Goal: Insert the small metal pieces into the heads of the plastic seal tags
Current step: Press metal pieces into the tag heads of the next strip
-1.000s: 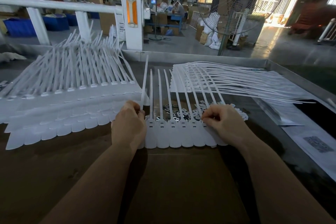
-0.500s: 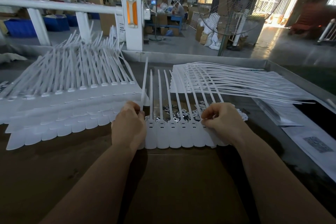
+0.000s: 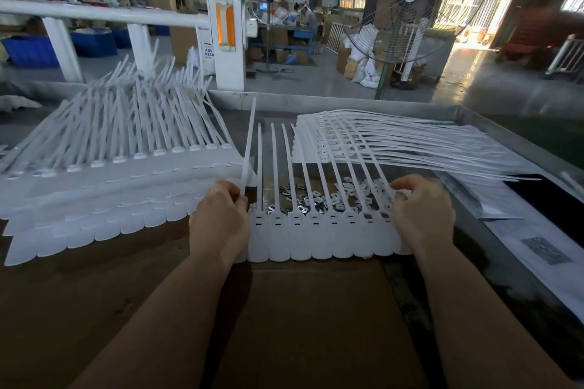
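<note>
**Both hands at the row of seal tags**

A joined row of white seal tags [image 3: 319,237] lay flat on the table [image 3: 94,294], straps pointing away. The left hand [image 3: 219,224] pinched the leftmost strap [image 3: 248,148], lifting it upright. The right hand [image 3: 422,215] curled over the row's right end; what its fingers held could not be told. Small metal pieces [image 3: 335,196] lay heaped just behind the heads.
</note>
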Demonstrator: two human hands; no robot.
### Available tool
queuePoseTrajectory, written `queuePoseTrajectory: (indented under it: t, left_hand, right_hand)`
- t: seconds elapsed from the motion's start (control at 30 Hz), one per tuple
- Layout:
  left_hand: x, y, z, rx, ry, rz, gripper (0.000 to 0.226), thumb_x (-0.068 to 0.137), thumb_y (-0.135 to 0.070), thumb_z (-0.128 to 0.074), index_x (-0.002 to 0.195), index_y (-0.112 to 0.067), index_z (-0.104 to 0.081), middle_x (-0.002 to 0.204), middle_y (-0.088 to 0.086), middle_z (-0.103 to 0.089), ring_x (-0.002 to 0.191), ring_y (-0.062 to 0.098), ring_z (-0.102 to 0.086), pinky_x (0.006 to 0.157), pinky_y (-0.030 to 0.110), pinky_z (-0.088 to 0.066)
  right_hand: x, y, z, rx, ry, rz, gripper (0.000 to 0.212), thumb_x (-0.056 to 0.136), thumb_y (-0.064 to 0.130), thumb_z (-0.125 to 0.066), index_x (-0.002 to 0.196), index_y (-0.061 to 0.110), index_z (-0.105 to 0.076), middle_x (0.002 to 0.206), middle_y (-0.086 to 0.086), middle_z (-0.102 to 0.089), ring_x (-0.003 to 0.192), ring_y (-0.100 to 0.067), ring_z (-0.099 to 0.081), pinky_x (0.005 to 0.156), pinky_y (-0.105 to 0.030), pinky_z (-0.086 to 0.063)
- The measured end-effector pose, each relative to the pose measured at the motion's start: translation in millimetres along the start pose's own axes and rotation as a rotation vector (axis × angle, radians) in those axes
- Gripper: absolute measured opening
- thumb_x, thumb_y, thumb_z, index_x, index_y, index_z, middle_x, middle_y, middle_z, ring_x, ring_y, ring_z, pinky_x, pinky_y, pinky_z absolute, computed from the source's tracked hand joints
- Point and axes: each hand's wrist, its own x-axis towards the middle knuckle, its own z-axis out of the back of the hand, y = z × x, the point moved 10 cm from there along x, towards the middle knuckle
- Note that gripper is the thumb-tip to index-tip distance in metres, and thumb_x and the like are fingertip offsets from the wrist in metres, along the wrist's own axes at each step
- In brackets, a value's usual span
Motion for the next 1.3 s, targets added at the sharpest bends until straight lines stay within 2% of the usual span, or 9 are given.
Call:
queuePoseTrajectory:
  t: [0.1,0.2,0.37,0.53,0.67,0.9,1.0,1.13,1.3]
  left_hand:
    - [-0.1,-0.1,0.4,-0.003,-0.002,0.003,0.016,0.094,-0.018,-0.051,0.108,-0.011,-0.054,0.090,0.000,-0.053,0.093,0.023,-0.054,0.096,0.046,-0.041]
    - [0.1,0.2,0.6,-0.006,-0.003,0.001,0.017,0.094,-0.017,-0.050,0.109,-0.010,-0.054,0.090,0.000,-0.054,0.091,0.022,-0.053,0.096,0.045,-0.042]
    - [1.1,1.8,1.0,-0.007,-0.016,-0.008,0.017,0.094,-0.018,-0.051,0.108,-0.010,-0.054,0.089,0.000,-0.054,0.085,0.018,-0.049,0.094,0.044,-0.043]
    - [0.4,2.2,0.6,-0.003,-0.015,-0.010,0.017,0.094,-0.018,-0.050,0.108,-0.011,-0.054,0.092,0.001,-0.056,0.089,0.020,-0.053,0.094,0.044,-0.043]
    - [-0.1,2.3,0.6,0.003,-0.011,-0.008,0.018,0.094,-0.018,-0.050,0.109,-0.010,-0.054,0.091,0.001,-0.055,0.096,0.025,-0.056,0.094,0.045,-0.043]
    - [1.1,2.2,0.0,0.001,-0.014,-0.002,0.017,0.094,-0.019,-0.051,0.108,-0.011,-0.054,0.091,0.000,-0.055,0.094,0.023,-0.055,0.093,0.042,-0.043]
    - [1.9,3.2,0.4,0.004,-0.022,0.003,0.015,0.094,-0.019,-0.051,0.107,-0.012,-0.054,0.089,-0.001,-0.054,0.092,0.022,-0.054,0.093,0.041,-0.043]
    - [1.6,4.6,0.2,-0.002,-0.024,-0.004,0.014,0.094,-0.019,-0.051,0.106,-0.012,-0.054,0.088,-0.001,-0.054,0.085,0.017,-0.050,0.094,0.044,-0.043]
    - [1.7,3.0,0.1,-0.006,-0.029,-0.016,0.015,0.094,-0.019,-0.051,0.107,-0.011,-0.054,0.089,-0.002,-0.054,0.085,0.016,-0.050,0.093,0.043,-0.044]
  right_hand:
    - [2.5,-12.8,-0.5,-0.078,0.025,-0.055,0.043,0.087,-0.001,-0.045,0.123,0.020,-0.057,0.131,-0.013,-0.049,0.121,-0.033,-0.040,0.100,-0.046,-0.032]
    - [3.8,-20.9,-8.3,-0.154,0.084,-0.073,0.046,0.091,0.001,-0.042,0.130,0.022,-0.053,0.133,-0.013,-0.048,0.123,-0.033,-0.038,0.101,-0.046,-0.032]
    - [9.3,-22.8,-13.0,-0.161,0.070,-0.001,0.039,0.089,-0.004,-0.045,0.119,0.015,-0.063,0.122,-0.011,-0.059,0.113,-0.033,-0.050,0.096,-0.040,-0.043]
    - [12.8,-29.2,-9.5,-0.126,0.023,-0.035,0.030,0.090,0.000,-0.051,0.109,0.015,-0.068,0.110,-0.008,-0.067,0.106,-0.027,-0.057,0.088,-0.034,-0.046]
    - [12.1,-28.0,-5.6,-0.111,-0.015,-0.035,0.024,0.091,0.003,-0.052,0.104,0.013,-0.069,0.103,-0.007,-0.069,0.097,-0.025,-0.061,0.074,-0.026,-0.041]
    - [6.1,-2.7,7.2,-0.036,-0.095,0.125,0.021,0.095,0.012,-0.048,0.106,0.007,-0.065,0.103,-0.012,-0.065,0.098,-0.028,-0.056,0.082,-0.038,-0.044]
    - [0.5,13.6,6.9,0.133,-0.051,0.211,0.016,0.093,0.011,-0.053,0.099,0.007,-0.067,0.096,-0.010,-0.067,0.088,-0.022,-0.058,0.079,-0.033,-0.047]
    - [-9.3,33.3,-10.6,0.213,0.156,0.319,0.012,0.091,0.009,-0.056,0.096,0.009,-0.068,0.094,-0.007,-0.067,0.085,-0.018,-0.061,0.078,-0.029,-0.050]
    - [-11.4,34.5,-7.5,0.173,0.108,0.348,0.014,0.091,0.009,-0.055,0.098,0.008,-0.067,0.092,-0.006,-0.067,0.079,-0.016,-0.060,0.073,-0.025,-0.048]
